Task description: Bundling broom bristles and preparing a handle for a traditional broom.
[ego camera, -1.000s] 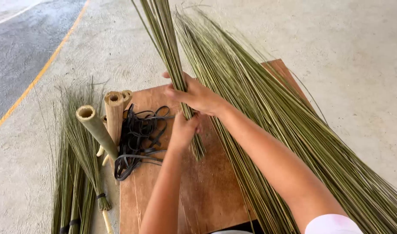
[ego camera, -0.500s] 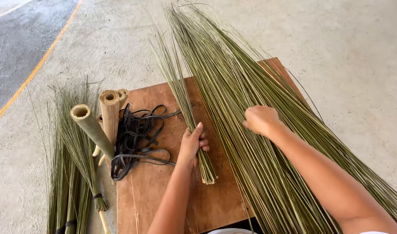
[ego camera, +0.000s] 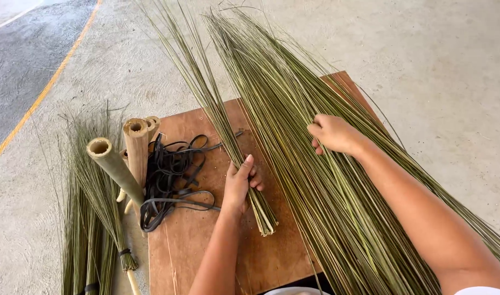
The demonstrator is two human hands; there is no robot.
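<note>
My left hand [ego camera: 242, 183] grips a thin bundle of green palm sticks [ego camera: 206, 93] near its cut end and holds it slanted on a brown wooden board [ego camera: 261, 257]. My right hand [ego camera: 334, 134] rests on top of a big loose pile of the same sticks [ego camera: 321, 186], fingers curled into them. The pile fans out across the right half of the board and onto the floor.
A tangle of black straps [ego camera: 171, 177] lies on the board's left part. Bamboo tubes [ego camera: 127, 155] lean at the board's left edge. Tied stick brooms [ego camera: 94, 218] lie on the concrete floor at left. A yellow line [ego camera: 42, 93] runs along the asphalt at far left.
The thin bundle has been tipped from upright down onto the board. My right hand let go of it and moved right onto the big pile.
</note>
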